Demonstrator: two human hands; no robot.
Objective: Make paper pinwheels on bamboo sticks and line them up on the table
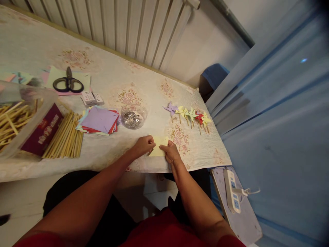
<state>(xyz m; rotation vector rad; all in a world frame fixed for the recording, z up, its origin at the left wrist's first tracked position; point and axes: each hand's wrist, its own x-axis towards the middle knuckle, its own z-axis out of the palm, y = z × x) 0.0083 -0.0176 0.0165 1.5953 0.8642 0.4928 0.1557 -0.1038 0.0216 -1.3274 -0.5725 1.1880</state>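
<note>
Near the front edge of the table, a yellow paper square [158, 151] is held between both hands. My left hand [144, 144] is closed, pinching the paper's left side. On the opposite side my right hand [171, 150] grips it, thumb on top and fingers underneath. Just beyond the left hand stands a clear plastic bowl [133, 117] with small shiny metal pieces. Left of the bowl lies a stack of coloured paper squares [99, 119], a purple one uppermost. Finished paper pinwheels [191, 115] on sticks lie in a row to the right.
Scissors [68, 84] rest on paper sheets at the far left, near small white boxes [92, 98]. Thin sticks [68, 137] lie beside a clear bin [38, 137] full of more. A radiator [123, 27] backs the table; a power strip [232, 190] sits at right.
</note>
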